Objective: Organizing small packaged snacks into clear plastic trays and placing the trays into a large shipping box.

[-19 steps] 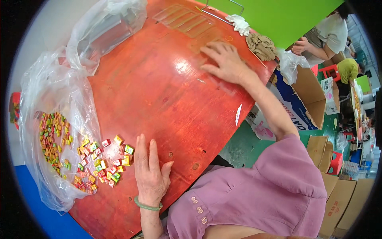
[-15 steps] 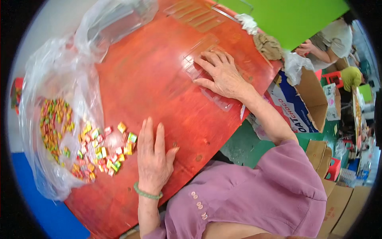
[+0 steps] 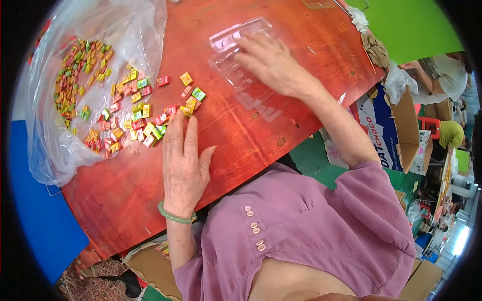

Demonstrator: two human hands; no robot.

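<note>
Your left hand (image 3: 183, 168) lies palm down over the worktop (image 3: 135, 200), its fingers straight and almost side by side, with the thumb standing well out from them. Their tips reach the near edge of a loose scatter of small wrapped pieces (image 3: 146, 111) in yellow, red, green and pink; a yellow one sits right at the tips, though you cannot tell from here whether they press on it. A green beaded bracelet (image 3: 175, 214) circles your left wrist.

Your right hand (image 3: 276, 67) is slightly blurred, its fingers spread moderately wide and gripping nothing that shows. It covers part of a clear plastic tray (image 3: 240, 35) with several long compartments, which lies flat on the worktop to the right of the scatter and well apart from it. Whether your fingers touch the tray or hover just over it, you cannot tell.

To the left, a clear plastic bag (image 3: 128, 30) lies with many more of the wrapped pieces in it, and the scatter runs out of its open side. Along the worktop's far right edge you have a crumpled white tissue (image 3: 358, 20) and, beside it, a bunched brown cloth (image 3: 375, 50). An open cardboard box (image 3: 401, 120) stands beyond your right forearm.
</note>
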